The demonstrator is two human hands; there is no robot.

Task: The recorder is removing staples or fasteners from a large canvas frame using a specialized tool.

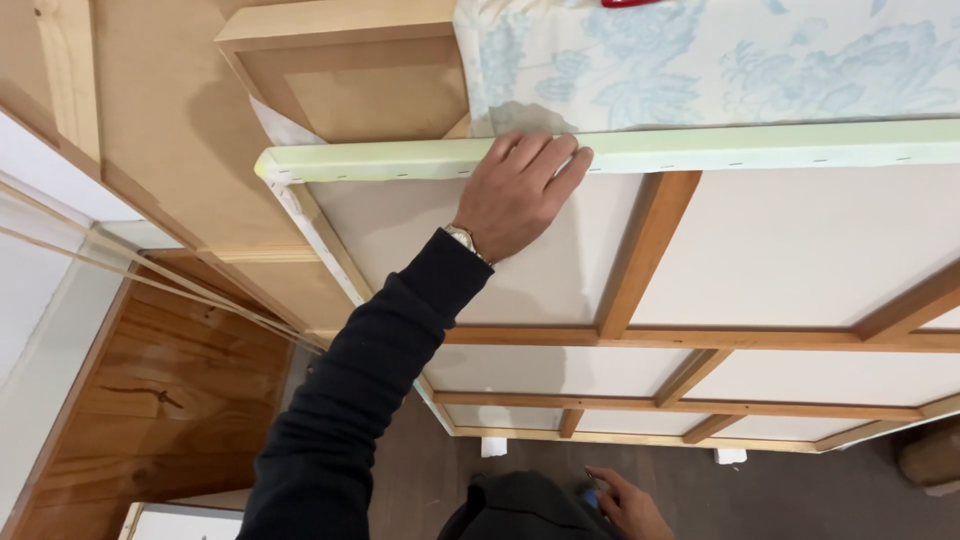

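Pressing our left hand (515,195) flat, fingers extended, on the canvas (700,150) top edge, which runs left-right; right hand (628,505) hangs low, grip unclear.

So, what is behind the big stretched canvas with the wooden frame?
Behind the stretched canvas stand a blue floral-patterned canvas and a bare wooden panel; their lower parts are covered. The left hand rests on its pale green top edge.

Pale green stapled canvas edge (700,148), off-white canvas back (800,250) crossed by orange-brown wooden stretcher bars (640,250), white cloth (720,60) with pale blue floral print, black sleeve (370,390), silver wristwatch (462,238), honey-brown wood panelling (170,400)
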